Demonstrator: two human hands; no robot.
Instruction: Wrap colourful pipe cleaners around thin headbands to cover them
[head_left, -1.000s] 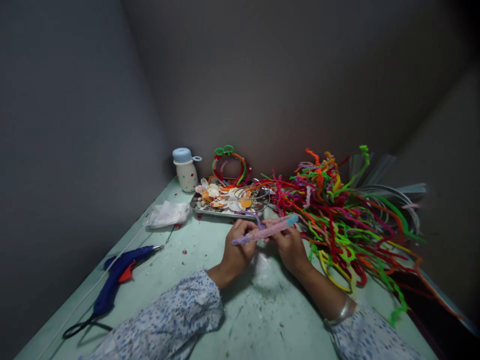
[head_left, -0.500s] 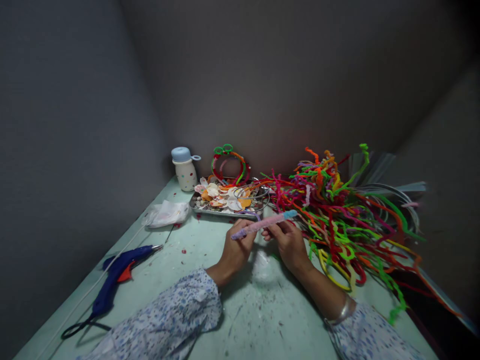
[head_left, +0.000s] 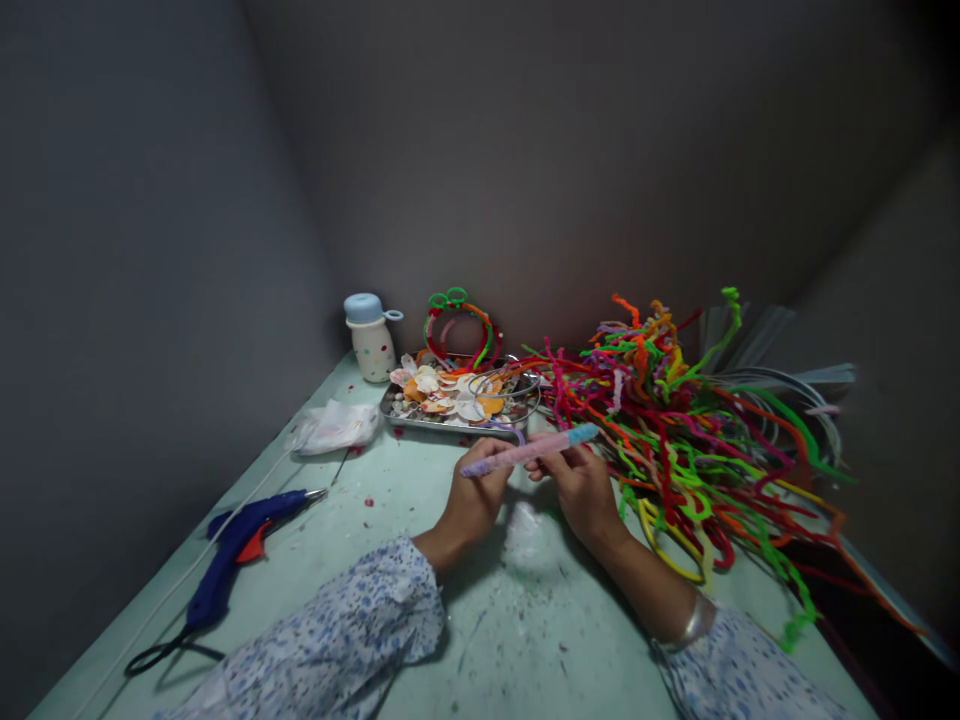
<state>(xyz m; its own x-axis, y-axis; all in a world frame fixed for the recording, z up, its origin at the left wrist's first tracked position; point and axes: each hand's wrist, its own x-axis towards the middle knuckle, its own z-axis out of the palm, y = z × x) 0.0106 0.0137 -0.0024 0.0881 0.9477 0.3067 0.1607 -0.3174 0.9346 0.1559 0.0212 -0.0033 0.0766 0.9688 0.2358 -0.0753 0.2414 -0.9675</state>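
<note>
Both my hands are raised over the middle of the table around a fuzzy band (head_left: pixel 534 452) wrapped in purple, pink and light blue pipe cleaner, probably a headband seen edge-on. My left hand (head_left: pixel 480 490) is closed on its purple end, with the thumb side up. My right hand (head_left: pixel 581 490) is closed just under the pink and blue part and grips it from the right; its fingertips are partly hidden. A thin purple curl (head_left: pixel 510 430) shows behind the band, close to the metal tray (head_left: pixel 450 432).
Petal-like pieces and a colourful wrapped headband (head_left: pixel 487 340) occupy the tray. A tangled heap of pipe cleaners (head_left: pixel 675 430) covers the right side. At left are a blue glue gun (head_left: pixel 232 570), its cord, a plastic packet (head_left: pixel 336 428) and a bottle (head_left: pixel 372 345).
The band and both hands stay almost where they were. The fingers of my right hand have shifted slightly against the band, and the whole view has moved very slightly.
</note>
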